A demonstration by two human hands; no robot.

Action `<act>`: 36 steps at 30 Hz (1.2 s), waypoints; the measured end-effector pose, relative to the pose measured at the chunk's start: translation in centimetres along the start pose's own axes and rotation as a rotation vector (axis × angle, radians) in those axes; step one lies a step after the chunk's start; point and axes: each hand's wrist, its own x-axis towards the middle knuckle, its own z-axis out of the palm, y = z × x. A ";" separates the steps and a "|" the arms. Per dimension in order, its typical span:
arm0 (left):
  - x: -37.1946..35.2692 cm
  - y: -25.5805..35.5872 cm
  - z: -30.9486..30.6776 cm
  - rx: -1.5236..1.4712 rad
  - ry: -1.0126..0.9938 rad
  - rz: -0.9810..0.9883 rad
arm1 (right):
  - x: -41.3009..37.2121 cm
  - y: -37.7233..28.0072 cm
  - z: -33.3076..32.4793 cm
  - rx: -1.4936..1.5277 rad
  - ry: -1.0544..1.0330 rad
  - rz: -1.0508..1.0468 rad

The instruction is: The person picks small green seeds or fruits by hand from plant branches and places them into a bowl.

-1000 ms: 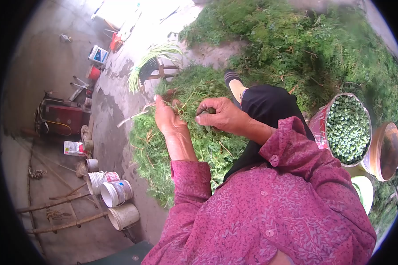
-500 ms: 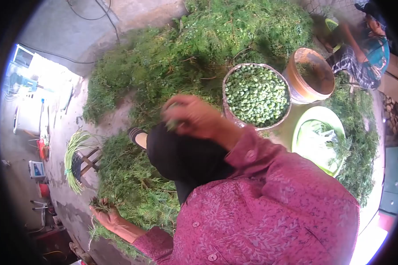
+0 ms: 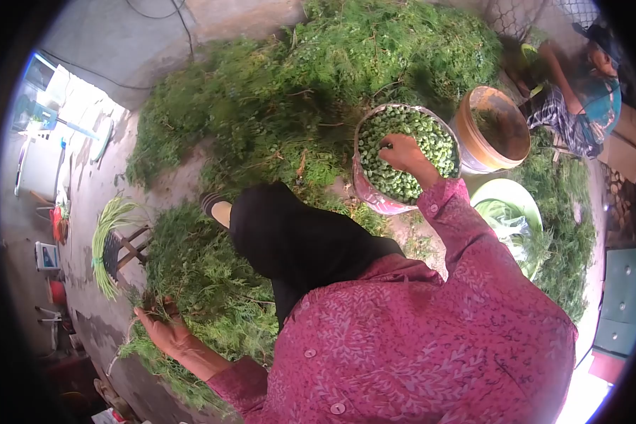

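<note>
My right hand (image 3: 403,152) is over a round bucket (image 3: 364,185) filled nearly to the rim with small green cones (image 3: 431,141). Its fingers are curled together and hide whatever is in them. At the lower left, my left hand (image 3: 165,335) is closed around a leafy green sprig (image 3: 168,308), beside a spread of cut evergreen branches (image 3: 226,321). The sprig blends into the foliage behind it, so its full outline is hard to make out.
A larger orange-brown bucket (image 3: 466,134) stands beside the full one. Closer lies a pale green basin (image 3: 526,194) with a clear plastic bag. Long green stalks (image 3: 104,240) drape over a small stool (image 3: 131,247). Another person (image 3: 586,106) sits at the upper right.
My right hand has moved right, from above my knee to over the bucket of cones. My left hand stays low by the branches, shifted slightly left.
</note>
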 end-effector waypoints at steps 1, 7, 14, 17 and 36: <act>-0.5 0.5 0.3 -0.028 0.018 -0.024 | -0.1 -0.3 -0.1 -0.103 -0.059 -0.073; -0.8 0.8 -1.2 0.295 -0.113 0.235 | -1.3 0.5 -0.6 -0.045 -0.042 -0.032; 0.1 1.8 0.0 -0.147 0.130 -0.075 | -2.2 -6.6 -3.9 0.544 -0.072 -0.146; -0.2 2.0 0.4 -0.780 0.144 -0.141 | -3.8 -14.0 -3.5 0.919 -0.225 -0.328; -1.8 2.6 3.2 -0.831 0.131 -0.219 | -14.7 -33.1 8.3 0.435 -0.530 -1.164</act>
